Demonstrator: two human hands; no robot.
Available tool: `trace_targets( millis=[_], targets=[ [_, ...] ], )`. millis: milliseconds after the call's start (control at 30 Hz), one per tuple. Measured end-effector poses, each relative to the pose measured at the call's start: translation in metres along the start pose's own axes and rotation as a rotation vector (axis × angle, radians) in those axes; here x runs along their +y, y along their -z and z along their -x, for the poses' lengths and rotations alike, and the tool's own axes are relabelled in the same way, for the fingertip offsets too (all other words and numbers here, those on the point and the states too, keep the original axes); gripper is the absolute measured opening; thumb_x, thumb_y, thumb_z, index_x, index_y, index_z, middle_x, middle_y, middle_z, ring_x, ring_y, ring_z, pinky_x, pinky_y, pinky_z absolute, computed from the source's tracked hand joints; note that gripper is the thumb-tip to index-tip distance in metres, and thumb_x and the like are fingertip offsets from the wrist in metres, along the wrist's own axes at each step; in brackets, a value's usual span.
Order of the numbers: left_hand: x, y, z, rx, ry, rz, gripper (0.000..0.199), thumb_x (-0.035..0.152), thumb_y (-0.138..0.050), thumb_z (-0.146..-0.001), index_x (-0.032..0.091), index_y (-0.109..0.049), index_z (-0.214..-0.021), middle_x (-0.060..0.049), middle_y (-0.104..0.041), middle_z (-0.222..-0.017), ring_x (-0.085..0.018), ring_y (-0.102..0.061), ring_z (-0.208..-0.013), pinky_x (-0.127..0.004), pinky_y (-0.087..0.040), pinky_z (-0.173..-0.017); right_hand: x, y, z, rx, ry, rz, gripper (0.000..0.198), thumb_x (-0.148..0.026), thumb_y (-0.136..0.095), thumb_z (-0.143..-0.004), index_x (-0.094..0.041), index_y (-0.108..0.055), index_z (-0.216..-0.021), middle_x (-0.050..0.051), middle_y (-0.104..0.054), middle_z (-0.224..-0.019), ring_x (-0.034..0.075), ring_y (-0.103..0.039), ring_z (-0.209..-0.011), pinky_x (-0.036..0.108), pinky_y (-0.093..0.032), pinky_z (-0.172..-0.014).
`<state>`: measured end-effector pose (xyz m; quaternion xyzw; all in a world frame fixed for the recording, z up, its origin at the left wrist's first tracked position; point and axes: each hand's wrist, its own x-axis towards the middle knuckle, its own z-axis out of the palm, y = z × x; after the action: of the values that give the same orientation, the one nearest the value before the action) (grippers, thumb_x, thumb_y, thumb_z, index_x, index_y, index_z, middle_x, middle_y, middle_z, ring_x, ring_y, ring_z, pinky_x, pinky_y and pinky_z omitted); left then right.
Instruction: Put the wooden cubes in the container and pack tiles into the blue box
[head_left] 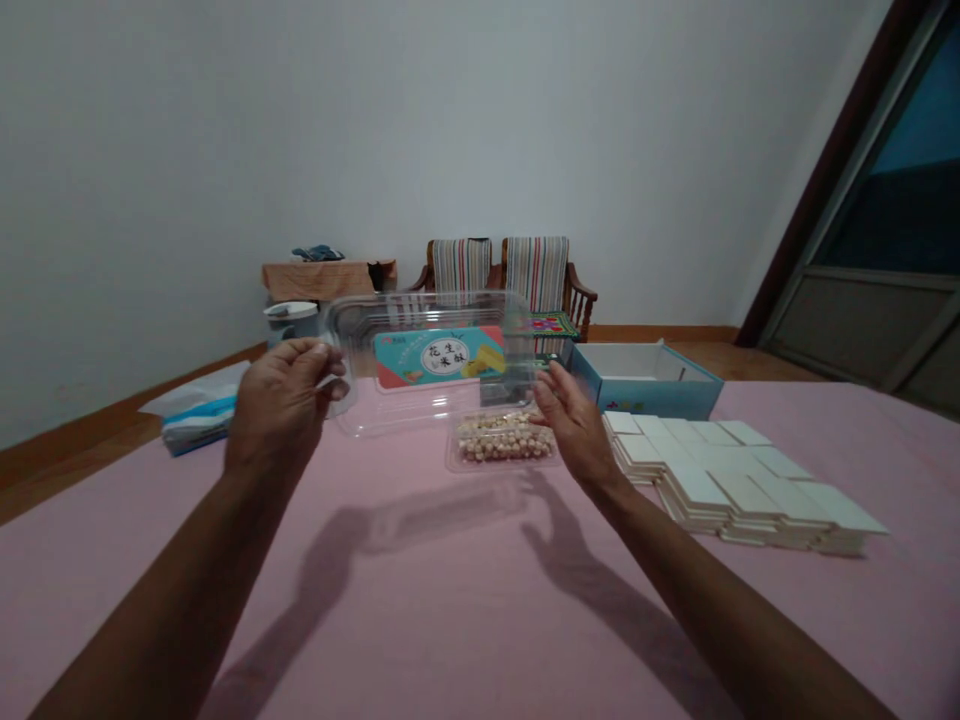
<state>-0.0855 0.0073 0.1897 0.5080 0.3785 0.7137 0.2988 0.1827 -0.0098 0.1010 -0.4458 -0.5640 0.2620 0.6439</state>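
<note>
A clear plastic lid with a blue and red printed label is raised above the table, tilted so that its label faces me. My left hand pinches its left edge between thumb and fingers. At the lid's right edge is my right hand, its fingers apart; whether they touch the plastic I cannot tell. Behind and below the lid, a clear tray holds many small pale round pieces. The hands and lid cast shadows on the pink cloth.
Stacks of thin pale wooden tiles lie at the right of the pink-covered table. Behind them stands an open blue box. A blue and white packet lies at the left. Wooden chairs stand by the far wall.
</note>
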Motion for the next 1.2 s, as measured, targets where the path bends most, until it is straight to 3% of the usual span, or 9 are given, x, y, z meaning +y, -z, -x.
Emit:
trace_targets(
  millis=[133,233,367,533,700,933,1200],
  targets=[
    [-0.041,-0.022,-0.007,-0.064,0.238,-0.043,0.014,0.026,-0.06,-0.066,0.015,-0.053,-0.066,0.003,-0.053,-0.06,-0.006,-0.046,-0.05,-0.015,-0.034,-0.042,-0.006,0.007,-0.02,0.109,0.092,0.126,0.068,-0.048,-0.052,-0.084,-0.017,-0.035,-0.141,0.011,-0.063,-0.109,0.016,-0.062,-0.067,0.031,-0.051,-0.06],
    [-0.082,-0.041,-0.014,-0.127,0.38,-0.137,0.015,0.027,-0.06,-0.064,0.014,-0.051,-0.061,0.002,-0.053,-0.057,-0.006,-0.046,-0.047,-0.017,-0.034,-0.044,0.006,0.015,-0.04,0.15,0.117,0.449,0.057,-0.037,-0.051,-0.084,-0.011,-0.046,-0.134,0.007,-0.067,-0.087,0.016,-0.059,-0.066,0.029,-0.047,-0.066],
    [-0.126,-0.063,-0.025,-0.171,0.456,-0.248,0.019,0.031,-0.062,-0.067,0.014,-0.055,-0.069,0.002,-0.054,-0.056,-0.007,-0.047,-0.045,-0.018,-0.034,-0.044,0.035,0.019,-0.072,-0.002,-0.072,0.937,0.034,-0.029,-0.046,-0.085,-0.011,-0.066,-0.106,0.01,-0.069,-0.089,0.02,-0.061,-0.081,0.025,-0.042,-0.071],
    [-0.158,-0.07,-0.036,-0.211,0.454,-0.405,0.027,0.03,-0.07,-0.067,0.011,-0.061,-0.085,0.001,-0.057,-0.059,-0.009,-0.051,-0.047,-0.019,-0.034,-0.045,0.064,0.014,-0.101,-0.124,-0.241,1.1,0.031,-0.03,-0.048,-0.082,-0.01,-0.071,-0.088,0.015,-0.071,-0.09,0.022,-0.064,-0.083,0.025,-0.039,-0.064],
    [-0.175,-0.07,-0.042,-0.261,0.474,-0.538,0.025,0.022,-0.066,-0.072,0.008,-0.063,-0.092,0.0,-0.056,-0.059,-0.009,-0.05,-0.047,-0.018,-0.033,-0.041,0.077,0.017,-0.117,-0.228,-0.303,1.169,0.027,-0.024,-0.05,-0.078,-0.012,-0.073,-0.083,0.015,-0.072,-0.089,0.022,-0.066,-0.083,0.024,-0.04,-0.064],
    [-0.177,-0.075,-0.048,-0.326,0.485,-0.64,0.027,0.021,-0.064,-0.074,0.009,-0.062,-0.098,0.003,-0.052,-0.055,-0.007,-0.045,-0.04,-0.017,-0.03,-0.037,0.08,0.026,-0.125,-0.318,-0.358,1.217,0.024,-0.019,-0.051,-0.075,-0.011,-0.073,-0.079,0.014,-0.072,-0.08,0.022,-0.068,-0.079,0.024,-0.042,-0.062],
    [-0.173,-0.069,-0.041,-0.342,0.459,-0.677,0.023,0.024,-0.066,-0.072,0.012,-0.064,-0.091,0.003,-0.051,-0.053,-0.008,-0.045,-0.038,-0.017,-0.028,-0.037,0.081,0.029,-0.119,-0.332,-0.381,1.219,0.029,-0.03,-0.051,-0.082,-0.011,-0.073,-0.085,0.013,-0.071,-0.072,0.021,-0.068,-0.074,0.026,-0.044,-0.068]
  ],
)
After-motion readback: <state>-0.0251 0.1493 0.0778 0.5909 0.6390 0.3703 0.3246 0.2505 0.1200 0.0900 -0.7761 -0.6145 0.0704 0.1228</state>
